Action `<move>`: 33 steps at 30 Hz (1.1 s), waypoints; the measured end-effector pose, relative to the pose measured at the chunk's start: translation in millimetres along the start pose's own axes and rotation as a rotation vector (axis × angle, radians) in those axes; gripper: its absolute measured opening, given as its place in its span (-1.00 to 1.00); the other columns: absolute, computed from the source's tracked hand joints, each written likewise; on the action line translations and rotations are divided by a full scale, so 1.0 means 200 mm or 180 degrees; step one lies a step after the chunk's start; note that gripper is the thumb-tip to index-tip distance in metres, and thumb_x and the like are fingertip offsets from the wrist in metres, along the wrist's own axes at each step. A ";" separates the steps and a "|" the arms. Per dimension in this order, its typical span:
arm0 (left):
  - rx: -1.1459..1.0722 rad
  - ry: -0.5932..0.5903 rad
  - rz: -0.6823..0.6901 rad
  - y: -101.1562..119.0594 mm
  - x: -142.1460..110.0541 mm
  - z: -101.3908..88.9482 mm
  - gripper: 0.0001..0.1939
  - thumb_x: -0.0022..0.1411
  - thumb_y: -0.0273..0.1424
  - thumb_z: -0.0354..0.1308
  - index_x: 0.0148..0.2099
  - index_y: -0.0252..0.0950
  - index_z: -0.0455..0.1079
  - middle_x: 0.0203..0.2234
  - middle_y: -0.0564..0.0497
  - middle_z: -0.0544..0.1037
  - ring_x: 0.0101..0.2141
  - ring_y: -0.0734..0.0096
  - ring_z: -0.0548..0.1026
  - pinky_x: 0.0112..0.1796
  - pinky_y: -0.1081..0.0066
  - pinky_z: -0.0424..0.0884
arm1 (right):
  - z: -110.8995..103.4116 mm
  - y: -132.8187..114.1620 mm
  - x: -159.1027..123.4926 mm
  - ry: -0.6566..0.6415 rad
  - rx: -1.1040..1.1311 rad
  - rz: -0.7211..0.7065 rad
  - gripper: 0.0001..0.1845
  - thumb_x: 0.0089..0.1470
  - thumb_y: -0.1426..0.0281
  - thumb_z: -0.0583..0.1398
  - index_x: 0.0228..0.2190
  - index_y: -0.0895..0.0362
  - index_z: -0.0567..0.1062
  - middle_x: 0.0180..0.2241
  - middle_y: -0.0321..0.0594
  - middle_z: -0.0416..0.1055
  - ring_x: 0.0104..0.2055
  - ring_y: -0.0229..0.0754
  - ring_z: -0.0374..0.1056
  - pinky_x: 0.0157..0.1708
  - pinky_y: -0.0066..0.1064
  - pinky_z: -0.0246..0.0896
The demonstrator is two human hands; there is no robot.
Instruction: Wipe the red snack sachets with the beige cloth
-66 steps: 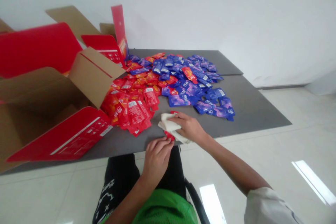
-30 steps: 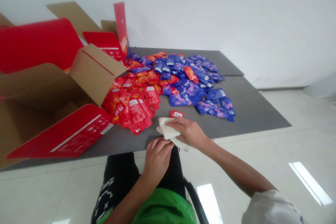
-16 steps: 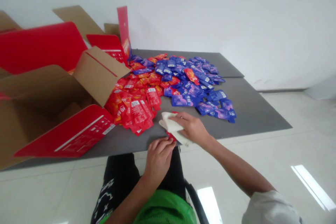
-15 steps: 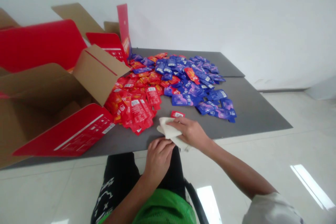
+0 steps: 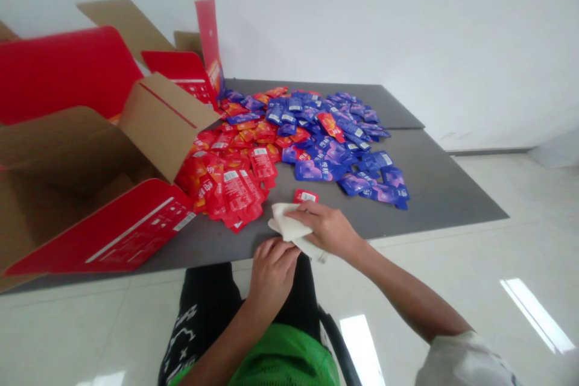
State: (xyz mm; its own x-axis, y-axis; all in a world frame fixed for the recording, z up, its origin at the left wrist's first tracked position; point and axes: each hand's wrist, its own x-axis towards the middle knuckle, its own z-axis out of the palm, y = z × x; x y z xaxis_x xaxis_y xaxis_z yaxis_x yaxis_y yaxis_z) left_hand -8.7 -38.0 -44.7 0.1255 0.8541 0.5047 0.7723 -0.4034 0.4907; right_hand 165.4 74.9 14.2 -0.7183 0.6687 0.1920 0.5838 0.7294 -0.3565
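Observation:
My right hand [image 5: 332, 230] is closed on a folded cream-white cloth [image 5: 289, 223], thumb and fingers pinching it near the front edge of the grey table [image 5: 434, 193]. Just below the cloth, my left hand [image 5: 274, 265] lies over the table edge with bent fingers lying loosely side by side; its fingertips are partly hidden and nothing shows in it. One red sachet [image 5: 306, 196] lies just beyond the cloth. To the left spreads a pile of red sachets [image 5: 237, 190], and farther back is a pile of blue-purple sachets [image 5: 325, 157], with a few red ones mixed in.
A large open red cardboard box [image 5: 136, 229] stands on the left, its flaps jutting toward the sachets. Behind it is another open red box [image 5: 181, 69]. A white wall [image 5: 362, 18] runs along the back. Pale tiled floor [image 5: 452, 265] shows at the right.
Both hands and the cloth keep almost the same place, with only a tiny shift of the cloth leftward. The view has tilted slightly; the sachets and boxes look undisturbed.

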 end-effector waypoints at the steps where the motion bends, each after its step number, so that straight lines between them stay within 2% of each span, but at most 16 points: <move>1: 0.0005 -0.0018 -0.0013 0.00 0.00 0.00 -0.80 0.37 -0.50 0.18 -0.07 -0.17 0.59 -0.19 -0.02 0.66 -0.09 0.19 0.52 -0.05 0.19 0.39 | 0.02 -0.01 -0.01 -0.0066 0.0046 -0.0007 -0.54 0.22 0.43 0.25 0.14 -0.02 0.50 0.05 -0.18 0.50 0.01 -0.13 0.47 -0.08 -0.44 0.36; 4: -0.0069 -0.0048 0.0019 0.00 0.01 -0.01 -0.77 0.38 -0.50 0.17 0.00 -0.18 0.57 -0.14 -0.03 0.66 -0.04 0.21 0.52 -0.01 0.20 0.38 | 0.02 0.06 0.06 -0.0043 -0.0020 0.0248 -0.53 0.18 0.50 0.25 0.12 0.01 0.52 0.05 -0.16 0.49 0.01 -0.13 0.47 -0.06 -0.44 0.35; 8: -0.0137 -0.0034 0.0027 0.00 0.01 -0.01 -0.74 0.39 -0.51 0.15 0.04 -0.18 0.55 -0.11 -0.02 0.65 -0.02 0.22 0.52 0.00 0.20 0.36 | -0.05 0.21 0.18 0.0141 -0.0425 0.0625 -0.51 0.19 0.50 0.23 0.15 0.05 0.51 0.02 -0.12 0.49 -0.05 -0.10 0.48 -0.10 -0.42 0.36; 10: -0.0144 -0.0012 0.0036 0.00 0.01 0.00 -0.74 0.39 -0.52 0.15 0.04 -0.18 0.56 -0.10 -0.02 0.65 -0.02 0.21 0.52 0.00 0.20 0.36 | -0.06 0.19 0.17 0.0223 -0.0449 0.0533 -0.50 0.20 0.50 0.22 0.16 0.05 0.49 0.04 -0.11 0.48 -0.03 -0.09 0.47 -0.11 -0.42 0.36; 14: -0.0051 0.0017 -0.0006 0.00 0.00 0.00 -0.79 0.37 -0.51 0.17 -0.06 -0.19 0.59 -0.18 -0.02 0.66 -0.08 0.19 0.52 -0.04 0.20 0.37 | 0.00 0.02 0.03 0.0088 -0.0075 -0.0029 -0.50 0.20 0.47 0.25 0.17 0.00 0.48 0.04 -0.15 0.50 0.00 -0.12 0.46 -0.10 -0.43 0.36; 17: -0.0032 0.0002 -0.0015 0.00 0.00 0.00 -0.81 0.38 -0.49 0.18 -0.07 -0.18 0.59 -0.20 -0.01 0.66 -0.09 0.19 0.52 -0.05 0.20 0.36 | 0.04 0.00 0.00 -0.0072 0.0073 -0.0039 -0.54 0.21 0.47 0.25 0.13 -0.01 0.51 0.03 -0.18 0.51 -0.03 -0.15 0.48 -0.10 -0.44 0.35; 21: -0.0102 -0.0007 0.0065 0.01 0.02 -0.02 -0.76 0.38 -0.51 0.17 0.02 -0.18 0.57 -0.11 -0.01 0.66 -0.03 0.23 0.52 0.00 0.22 0.35 | 0.00 0.18 0.14 0.0121 -0.0219 0.0465 -0.54 0.21 0.49 0.22 0.14 0.03 0.51 0.03 -0.14 0.49 -0.05 -0.13 0.48 -0.11 -0.43 0.34; 24: -0.0099 0.0034 0.0088 0.01 0.03 -0.02 -0.76 0.37 -0.53 0.18 0.00 -0.18 0.57 -0.12 0.00 0.66 -0.04 0.23 0.53 0.00 0.22 0.34 | -0.06 0.27 0.21 0.0210 -0.0482 0.0619 -0.57 0.24 0.46 0.20 0.13 0.06 0.51 0.01 -0.11 0.49 -0.05 -0.09 0.47 -0.13 -0.40 0.35; 26: -0.0131 0.0054 0.0097 0.01 0.02 -0.01 -0.75 0.37 -0.55 0.17 0.00 -0.20 0.57 -0.11 0.00 0.66 -0.03 0.23 0.52 0.01 0.22 0.33 | -0.07 0.24 0.18 0.0275 -0.0472 0.0535 -0.54 0.24 0.47 0.20 0.16 0.05 0.49 0.03 -0.11 0.48 -0.02 -0.08 0.46 -0.11 -0.40 0.35; 29: -0.0139 0.0014 0.0058 0.00 0.01 -0.01 -0.76 0.36 -0.54 0.18 -0.01 -0.20 0.57 -0.13 -0.01 0.65 -0.04 0.20 0.51 0.00 0.20 0.33 | -0.03 0.09 0.06 0.0335 -0.0153 0.0262 -0.49 0.22 0.49 0.21 0.19 0.01 0.46 0.06 -0.12 0.47 0.00 -0.11 0.45 -0.07 -0.42 0.35; 31: -0.0048 -0.0006 -0.0010 0.00 0.00 0.00 -0.80 0.35 -0.52 0.19 -0.08 -0.20 0.59 -0.20 -0.03 0.65 -0.08 0.16 0.51 -0.04 0.18 0.34 | 0.01 0.00 -0.02 0.0154 0.0094 0.0055 -0.53 0.23 0.46 0.24 0.16 0.00 0.48 0.03 -0.16 0.49 -0.02 -0.14 0.47 -0.08 -0.43 0.35; 33: -0.0010 -0.0030 -0.0039 0.00 0.00 -0.01 -0.82 0.35 -0.51 0.20 -0.10 -0.20 0.59 -0.22 -0.04 0.65 -0.09 0.14 0.51 -0.05 0.17 0.35 | 0.03 -0.03 -0.05 -0.0006 0.0234 -0.0002 -0.56 0.22 0.44 0.26 0.12 0.00 0.51 0.01 -0.18 0.51 -0.05 -0.16 0.48 -0.11 -0.44 0.36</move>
State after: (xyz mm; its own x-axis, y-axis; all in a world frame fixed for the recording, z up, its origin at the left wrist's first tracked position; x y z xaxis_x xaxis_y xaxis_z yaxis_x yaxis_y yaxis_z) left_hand -9.6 -38.0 -43.1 0.1219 0.8621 0.4918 0.7718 -0.3939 0.4991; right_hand 166.3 63.7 8.9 -0.7194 0.6679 0.1904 0.5541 0.7173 -0.4224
